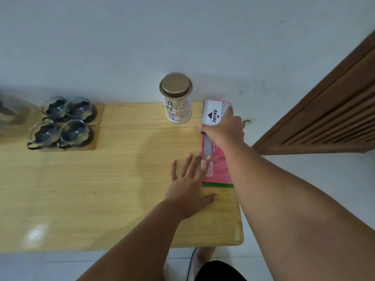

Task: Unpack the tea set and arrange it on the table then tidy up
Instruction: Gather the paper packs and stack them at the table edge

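- Your left hand (188, 185) lies flat and open on the worktop (101, 179), in the lower middle of the frame. Its fingers are spread, and two fingertips touch the left edge of the pink pad (217, 171).
- Your right hand (225, 128) is on the top part of the pad. The thumb is at the pad's left edge and the fingers reach across to the right edge, so it holds the pad.
- The pad lies right along the right edge of the worktop, with the white floor (304, 165) just past it.
- The tea tin (177, 106) stands upright at the back edge by the wall (121, 47), just left of the pad and not touching it.
- Four glass cups (74, 131) sit close together on wooden mats (95, 138) in the upper left of the frame, well apart from your hands.
- A blurred glass thing (8, 114) is at the far left edge of the frame.
- The widest bare wood is between the cups and your left hand, and along the front edge.
- A brown slatted door (334, 110) fills the upper right.
- The pad's white end says "JOYKO", and a grey strip says "PAD". The small words on the pink part are too tiny to read.
- The tin has big Chinese letters and a gold lid.
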